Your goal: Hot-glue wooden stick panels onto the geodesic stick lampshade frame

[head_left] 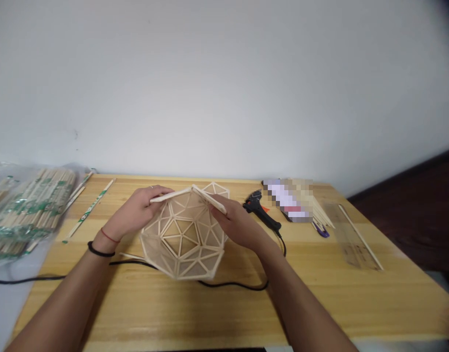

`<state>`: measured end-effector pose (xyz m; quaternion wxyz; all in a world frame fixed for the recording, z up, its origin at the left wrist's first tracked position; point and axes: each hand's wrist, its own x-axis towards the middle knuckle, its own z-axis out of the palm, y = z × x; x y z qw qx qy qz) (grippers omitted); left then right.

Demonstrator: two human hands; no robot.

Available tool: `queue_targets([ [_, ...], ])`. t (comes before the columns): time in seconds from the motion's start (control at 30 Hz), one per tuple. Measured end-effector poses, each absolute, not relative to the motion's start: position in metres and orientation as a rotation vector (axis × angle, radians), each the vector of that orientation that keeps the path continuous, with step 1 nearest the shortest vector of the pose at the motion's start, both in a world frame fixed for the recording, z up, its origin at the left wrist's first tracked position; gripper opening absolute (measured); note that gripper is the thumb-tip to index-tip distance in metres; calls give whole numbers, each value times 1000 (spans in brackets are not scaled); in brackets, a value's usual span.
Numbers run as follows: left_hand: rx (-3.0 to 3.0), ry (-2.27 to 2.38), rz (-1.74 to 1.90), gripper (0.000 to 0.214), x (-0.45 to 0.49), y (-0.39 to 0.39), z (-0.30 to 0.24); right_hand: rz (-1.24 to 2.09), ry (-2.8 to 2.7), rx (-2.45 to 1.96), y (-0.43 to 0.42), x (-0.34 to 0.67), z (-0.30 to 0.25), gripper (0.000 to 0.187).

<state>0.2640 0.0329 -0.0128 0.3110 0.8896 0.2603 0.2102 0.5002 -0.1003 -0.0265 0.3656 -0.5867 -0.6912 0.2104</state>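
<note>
A bowl-like geodesic frame (180, 236) of thin wooden sticks joined in triangles is held up over the table, its hollow side turned toward me. My left hand (136, 210) grips its upper left rim, thumb inside and fingers behind. Its upper right rim is pinched in my right hand (234, 220), with the fingers partly hidden behind the sticks. Between the hands, the rim rises to a peak. One small stick-built section (214, 187) shows behind the right part of the frame; whether it is joined on cannot be told.
A black glue gun (263, 212) lies right of the frame, its cord (242, 285) running across the table (180, 322). Farther right are a blurred-out flat object (286, 198), loose sticks, a purple-handled tool (322, 231) and a clear ruler (351, 244). Bagged chopsticks (37, 200) fill the left side.
</note>
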Motion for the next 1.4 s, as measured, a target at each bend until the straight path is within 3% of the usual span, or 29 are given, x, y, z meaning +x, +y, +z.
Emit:
queue_targets([
  [0.33,2154,778,486,42,262,33,-16,540,-1778,-1489,-99,500,-27,23],
  [1.23,2394,845,415,37,262,28,-3,525,-1766,-1495,-99,500,-30,24],
  [1.4,2344,860,372,53,262,29,-11,516,-1763,-1505,-98,500,-31,23],
])
